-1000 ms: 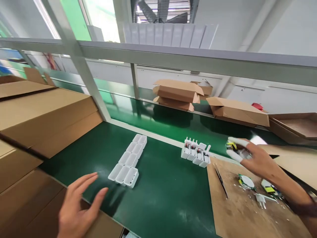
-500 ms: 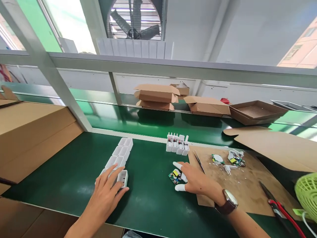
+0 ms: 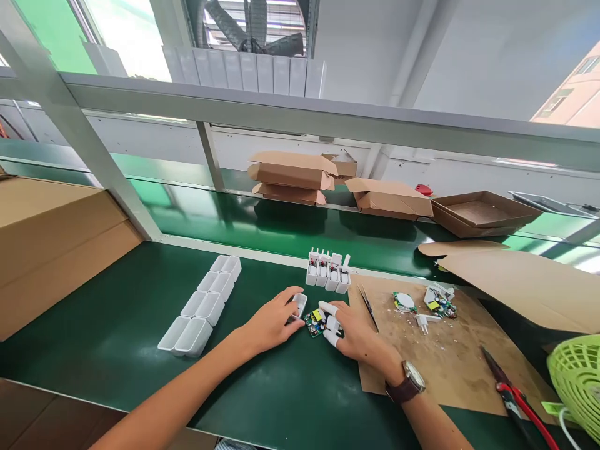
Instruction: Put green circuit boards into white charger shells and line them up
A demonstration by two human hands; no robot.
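White case (image 3: 301,304) in pinched left hand (image 3: 272,321), circuit board (image 3: 314,322) in pinched right hand (image 3: 352,332), wired parts (image 3: 323,270) in four cases (image 3: 342,287)

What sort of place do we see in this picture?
Probably an electronics assembly workshop: there are rows of small white boxes, bare circuit boards and a pair of tweezers.

Two hands (image 3: 272,322), eight grouped white cases (image 3: 210,307), one held case (image 3: 300,302), four wired cases (image 3: 328,276), one wristwatch (image 3: 413,377)

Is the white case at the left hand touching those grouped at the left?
Apart. In the head view, the left hand and green tabletop lie between the white case and the grouped cases.
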